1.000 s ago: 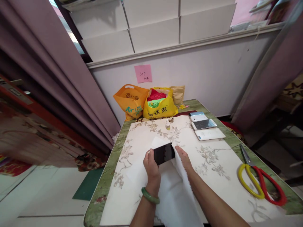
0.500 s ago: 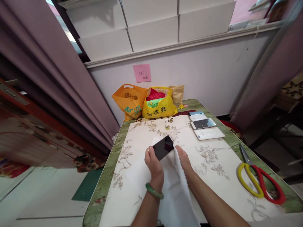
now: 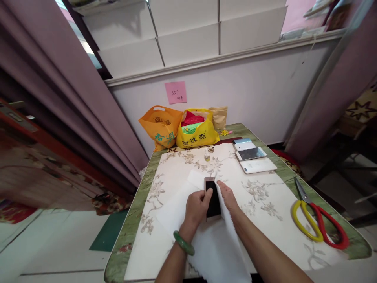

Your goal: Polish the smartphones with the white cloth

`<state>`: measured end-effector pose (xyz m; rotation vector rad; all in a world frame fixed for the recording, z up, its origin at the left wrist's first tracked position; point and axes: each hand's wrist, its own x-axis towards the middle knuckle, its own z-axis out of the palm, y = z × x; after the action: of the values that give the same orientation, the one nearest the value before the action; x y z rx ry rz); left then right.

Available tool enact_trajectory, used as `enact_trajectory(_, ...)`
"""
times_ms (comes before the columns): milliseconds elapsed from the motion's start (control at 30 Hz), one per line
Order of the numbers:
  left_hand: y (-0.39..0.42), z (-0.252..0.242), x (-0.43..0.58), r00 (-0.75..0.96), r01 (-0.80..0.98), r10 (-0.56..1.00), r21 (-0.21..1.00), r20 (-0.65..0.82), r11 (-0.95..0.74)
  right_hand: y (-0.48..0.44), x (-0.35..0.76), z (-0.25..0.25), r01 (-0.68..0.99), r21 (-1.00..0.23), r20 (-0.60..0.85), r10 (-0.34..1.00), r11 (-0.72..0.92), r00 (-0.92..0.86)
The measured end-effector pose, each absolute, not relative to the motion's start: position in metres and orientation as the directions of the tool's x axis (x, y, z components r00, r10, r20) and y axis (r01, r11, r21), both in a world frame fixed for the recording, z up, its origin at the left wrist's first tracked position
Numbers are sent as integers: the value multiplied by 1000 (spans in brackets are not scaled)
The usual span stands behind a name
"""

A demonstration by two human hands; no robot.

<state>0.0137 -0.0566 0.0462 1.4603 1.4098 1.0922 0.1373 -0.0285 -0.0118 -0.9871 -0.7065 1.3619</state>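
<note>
My left hand (image 3: pixel 196 206), with a green bangle on the wrist, grips the left edge of a dark-screened phone (image 3: pixel 213 198) that lies upright on a white cloth (image 3: pixel 216 247). My right hand (image 3: pixel 228 197) rests beside the phone's right edge, fingers stretched out flat on the cloth's raised fold. The cloth runs from under the phone toward me over a floral sheet (image 3: pixel 265 196) on the table.
Several phones (image 3: pixel 253 159) lie in a row at the far right of the table (image 3: pixel 294 173). Yellow and red scissors (image 3: pixel 318 218) lie near the right edge. A small bottle (image 3: pixel 207 156), an orange bag (image 3: pixel 161 126) and a yellow bag (image 3: pixel 196 133) stand at the back.
The phone was lifted and tilted in my left hand; now it lies upright on the cloth, screen up. My right hand stayed by the cloth fold.
</note>
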Motion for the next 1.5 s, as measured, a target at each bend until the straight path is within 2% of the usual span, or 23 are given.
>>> enact_trajectory(133,-49,40,19,-190,238,972,967,140,-93,-28,135,-14,-515,-849,-161,986,-114,46)
enact_trajectory(333,-36,41,29,-392,189,906,978,160,-91,-35,128,-6,-416,-909,-35,999,-30,4)
enact_trajectory(433,-23,44,32,-490,172,856,981,166,-92,-36,126,-5,-379,-925,-16,1000,-15,0)
enact_trajectory(700,-11,34,40,-565,25,816,991,124,-134,-34,128,-4,-363,-932,-6,1000,-2,10)
enact_trajectory(800,-19,35,40,-534,67,827,984,175,-164,-34,130,-1,-438,-898,-39,999,-41,-13)
enact_trajectory(1033,-48,31,4,-201,73,964,984,176,-165,-39,131,1,-628,-761,-177,983,-162,-40)
enact_trajectory(1100,-46,37,-16,-268,41,937,974,226,-223,-41,131,0,-622,-763,-189,981,-176,-46)
enact_trajectory(1167,-40,52,-35,-357,135,869,940,342,-314,-44,130,-3,-574,-799,-172,983,-181,-69)
enact_trajectory(1200,-36,62,-43,-332,233,850,909,409,-347,-45,130,-4,-539,-823,-155,983,-182,-94)
enact_trajectory(1233,-32,74,-51,-231,345,870,873,435,-345,-46,130,-4,-499,-848,-134,982,-181,-130)
enact_trajectory(1267,-30,87,-56,-70,450,911,828,406,-335,-46,130,-5,-459,-871,-109,980,-175,-166)
enact_trajectory(1300,-27,98,-60,103,540,943,778,317,-321,-47,130,-5,-423,-891,-86,976,-166,-201)
enact_trajectory(1367,-25,115,-62,367,691,930,661,29,-293,-48,131,-4,-365,-920,-47,965,-141,-256)
enact_trajectory(1433,-25,121,-60,441,797,875,535,-198,-281,-48,132,-3,-335,-934,-23,958,-122,-285)
enact_trajectory(1500,-24,117,-57,444,835,841,485,-309,-262,-49,133,-4,-340,-931,-26,953,-134,-303)
